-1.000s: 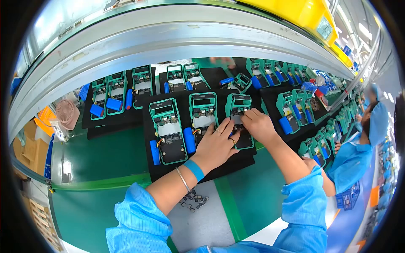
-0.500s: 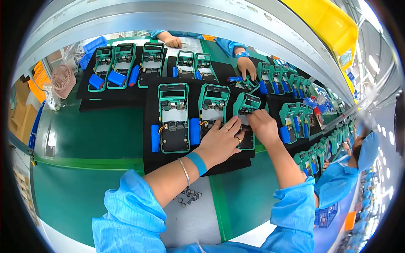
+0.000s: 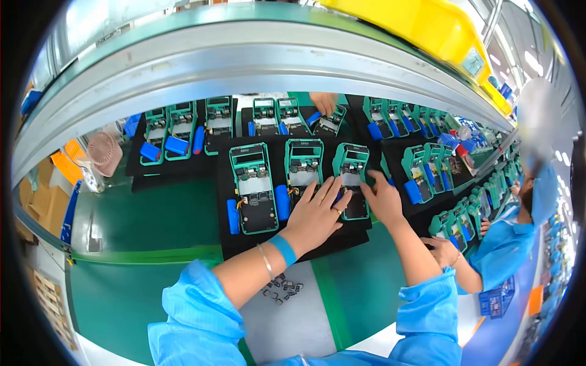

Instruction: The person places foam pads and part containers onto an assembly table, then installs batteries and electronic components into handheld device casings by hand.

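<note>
One head-worn view looks forward and down over the bench [image 3: 152, 226].

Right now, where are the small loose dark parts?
Head view, lower centre: the small dark parts lie scattered on the grey strip, just below the silver bracelet.

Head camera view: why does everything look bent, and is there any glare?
Head view: the long silver metal rail bows and the corners are black, probably from a very wide lens. Same view: pale glare on the glossy green tabletop, at picture left; white ceiling lights washed out.
</note>
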A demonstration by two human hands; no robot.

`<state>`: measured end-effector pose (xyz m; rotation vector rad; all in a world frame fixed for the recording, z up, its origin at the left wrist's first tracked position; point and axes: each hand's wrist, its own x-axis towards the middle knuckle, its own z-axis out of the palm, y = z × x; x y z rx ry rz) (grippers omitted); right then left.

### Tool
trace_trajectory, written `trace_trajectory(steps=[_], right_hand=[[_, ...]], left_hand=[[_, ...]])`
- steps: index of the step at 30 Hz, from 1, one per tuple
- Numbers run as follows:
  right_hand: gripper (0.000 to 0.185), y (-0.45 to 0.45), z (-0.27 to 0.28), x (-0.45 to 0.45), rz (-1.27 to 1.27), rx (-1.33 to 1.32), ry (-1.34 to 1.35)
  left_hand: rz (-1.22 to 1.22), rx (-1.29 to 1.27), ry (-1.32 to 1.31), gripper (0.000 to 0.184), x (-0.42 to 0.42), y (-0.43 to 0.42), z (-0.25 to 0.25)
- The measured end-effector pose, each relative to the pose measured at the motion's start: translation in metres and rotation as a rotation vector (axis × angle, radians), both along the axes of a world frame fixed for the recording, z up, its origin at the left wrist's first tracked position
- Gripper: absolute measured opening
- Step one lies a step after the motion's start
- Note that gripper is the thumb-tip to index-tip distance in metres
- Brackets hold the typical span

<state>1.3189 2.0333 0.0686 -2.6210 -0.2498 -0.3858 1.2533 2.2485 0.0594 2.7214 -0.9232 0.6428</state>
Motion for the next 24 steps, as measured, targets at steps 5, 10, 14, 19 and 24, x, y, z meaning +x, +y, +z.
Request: trace_trajectory(steps=[5, 10, 14, 19, 24], right_hand=[[0.031, -0.004, -0.022, -0.007, 0.092, 0.146, -0.015], [0.03, 0.002, -0.03, 0.007, 0.093, 0.125, -0.106], [0.028, 0.002, -0.03, 0.004, 0.07, 0.211, -0.096], [0.032, -0.013, -0.051, 0.001, -0.008, 0.47, -0.073], [0.046, -0.002, -0.052, 0.003, -0.053, 0.815, 0.307]], left_hand=[[0.044, 0.02, 0.01, 0.078, -0.045, 0.047, 0.016], [0.223, 0.038, -0.012, 0.08, -0.065, 0.104, 0.003], [0.34, -0.02, 0.011, 0.106, -0.059, 0.128, -0.009], [0.384, -0.754, 0.269, 0.095, -0.062, 0.149, -0.019], [0.527, -1.509, 0.837, 0.071, -0.048, 0.176, -0.013]])
